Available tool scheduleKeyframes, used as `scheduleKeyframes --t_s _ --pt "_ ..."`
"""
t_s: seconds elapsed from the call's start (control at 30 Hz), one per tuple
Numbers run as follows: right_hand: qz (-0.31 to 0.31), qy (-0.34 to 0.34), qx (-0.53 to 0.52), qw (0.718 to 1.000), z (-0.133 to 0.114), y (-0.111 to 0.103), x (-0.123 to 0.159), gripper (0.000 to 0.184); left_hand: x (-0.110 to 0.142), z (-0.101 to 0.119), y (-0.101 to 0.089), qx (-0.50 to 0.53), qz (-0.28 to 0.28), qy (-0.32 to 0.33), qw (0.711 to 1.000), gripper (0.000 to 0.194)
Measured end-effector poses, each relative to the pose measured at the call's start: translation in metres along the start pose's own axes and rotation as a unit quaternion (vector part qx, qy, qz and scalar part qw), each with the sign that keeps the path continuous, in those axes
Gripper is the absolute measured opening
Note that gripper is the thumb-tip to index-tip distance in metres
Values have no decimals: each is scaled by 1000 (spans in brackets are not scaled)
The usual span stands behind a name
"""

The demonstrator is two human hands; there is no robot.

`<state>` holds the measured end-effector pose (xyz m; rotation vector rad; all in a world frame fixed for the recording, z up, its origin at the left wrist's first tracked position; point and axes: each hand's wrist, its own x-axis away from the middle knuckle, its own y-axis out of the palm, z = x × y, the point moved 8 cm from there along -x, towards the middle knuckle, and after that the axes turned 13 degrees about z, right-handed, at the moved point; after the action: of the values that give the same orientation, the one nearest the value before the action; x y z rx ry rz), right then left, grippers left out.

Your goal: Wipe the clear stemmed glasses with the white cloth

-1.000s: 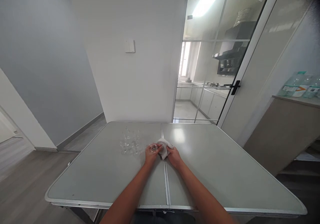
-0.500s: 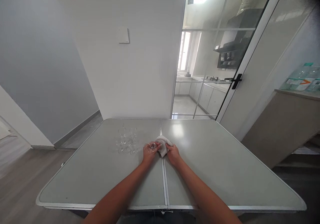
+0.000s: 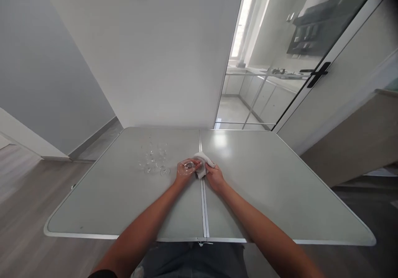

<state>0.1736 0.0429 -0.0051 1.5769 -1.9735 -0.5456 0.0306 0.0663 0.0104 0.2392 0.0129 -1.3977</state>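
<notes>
My left hand [image 3: 184, 172] is closed around a clear stemmed glass [image 3: 187, 168], which lies tilted with its bowl toward the left. In my right hand [image 3: 215, 176] is a white cloth [image 3: 202, 162], bunched against the right end of the glass, so the foot is mostly hidden. Both hands are close together over the middle of the table, above its center seam. Off to the left, several clear stemmed glasses [image 3: 155, 160] stand in a close group on the table.
The grey-green folding table [image 3: 280, 195] has a metal rim and a center seam [image 3: 204, 211]. A white wall [image 3: 161, 62] rises at its far edge. Beyond it on the right is a glass door with a black handle [image 3: 319, 75]. A brown panel [image 3: 357, 141] stands at right.
The view has tipped downward, so the table and hands sit higher in the picture. My left hand still holds the glass, its bowl turned slightly, and my right hand still holds the cloth against it.
</notes>
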Motion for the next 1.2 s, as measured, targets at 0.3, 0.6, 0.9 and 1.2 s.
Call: scheduleKeyframes --t_s 0.3,0.6,0.9,1.2 --pt "0 14 -14 1000 -2 2 4 27 -5 4 -7 18 38 -12 999 28" --pt "34 22 -33 999 -7 2 -1 28 -3 -4 0 -19 -3 -25 999 21" --pt "57 26 -20 998 0 -7 -10 24 -5 -1 -3 -17 23 -16 999 24" --pt "102 -6 -18 995 -8 -22 -11 21 -8 0 -7 20 57 -25 998 22"
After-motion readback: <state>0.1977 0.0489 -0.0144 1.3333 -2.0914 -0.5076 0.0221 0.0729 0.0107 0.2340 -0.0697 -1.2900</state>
